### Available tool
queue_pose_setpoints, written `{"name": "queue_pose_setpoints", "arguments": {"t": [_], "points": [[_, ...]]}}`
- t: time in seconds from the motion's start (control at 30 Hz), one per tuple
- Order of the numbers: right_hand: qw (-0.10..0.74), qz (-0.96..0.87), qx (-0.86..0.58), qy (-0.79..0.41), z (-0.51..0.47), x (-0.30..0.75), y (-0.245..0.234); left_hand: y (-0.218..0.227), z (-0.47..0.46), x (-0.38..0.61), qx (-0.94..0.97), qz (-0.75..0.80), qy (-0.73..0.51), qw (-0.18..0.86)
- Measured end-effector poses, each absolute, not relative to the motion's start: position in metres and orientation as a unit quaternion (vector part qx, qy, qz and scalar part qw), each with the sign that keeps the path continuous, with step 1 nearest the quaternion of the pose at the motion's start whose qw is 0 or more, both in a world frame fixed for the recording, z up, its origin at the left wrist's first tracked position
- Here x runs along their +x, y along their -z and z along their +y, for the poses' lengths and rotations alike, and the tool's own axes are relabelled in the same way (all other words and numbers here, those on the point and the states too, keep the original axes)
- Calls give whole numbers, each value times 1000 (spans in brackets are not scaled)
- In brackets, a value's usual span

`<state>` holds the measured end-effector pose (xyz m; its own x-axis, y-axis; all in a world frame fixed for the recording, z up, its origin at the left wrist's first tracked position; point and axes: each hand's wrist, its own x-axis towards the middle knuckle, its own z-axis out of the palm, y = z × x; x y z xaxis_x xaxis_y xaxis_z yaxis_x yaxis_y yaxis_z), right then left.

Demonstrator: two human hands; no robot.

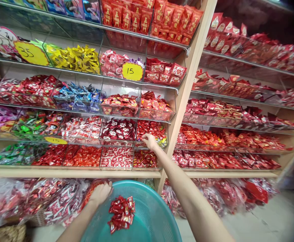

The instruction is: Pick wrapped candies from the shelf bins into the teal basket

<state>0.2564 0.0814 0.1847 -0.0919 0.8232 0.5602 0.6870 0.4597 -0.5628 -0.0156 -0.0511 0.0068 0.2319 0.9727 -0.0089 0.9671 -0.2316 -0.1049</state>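
My left hand (101, 193) is closed over the rim of a teal plastic basket (159, 205). A small heap of red wrapped candies (122, 213) lies inside the basket. My right hand (149, 141) reaches up to the front of a clear shelf bin (165, 143) holding red wrapped candies (152, 129), with some yellow ones at its right side. Its fingers are bent together at the bin's left front; a bit of purple shows by the fingertips, and what they pinch is too small to make out. Dark red candies (118, 130) fill the bin to the left.
Clear-fronted shelves of wrapped sweets rise ahead, split by a wooden upright (183, 84). Yellow price tags (132, 71) hang on the shelf edges. Beneath the bottom wooden ledge (73, 172), bulging plastic bags of candy (63, 201) sit on the floor. A woven basket (7, 233) is at the lower left.
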Motion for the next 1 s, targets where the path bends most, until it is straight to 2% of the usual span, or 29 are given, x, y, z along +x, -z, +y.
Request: {"name": "queue_pose_setpoints", "arguments": {"t": [0.13,0.47,0.7,0.83,1.0], "points": [[473,-717,-506,-84,82,260,-183,-3,-55,-8,-769,-637,-37,42],[498,-689,-511,-127,86,254,-177,-1,-62,-4,-754,-655,-24,51],[583,-647,-476,-121,51,259,-178,0,-67,-6,-752,-658,-13,47],[599,-638,-427,-229,10,247,-120,-2,-68,0,-750,-660,10,42],[462,-608,-468,-445,-29,217,-12,-7,-61,15,-731,-681,24,21]]}}
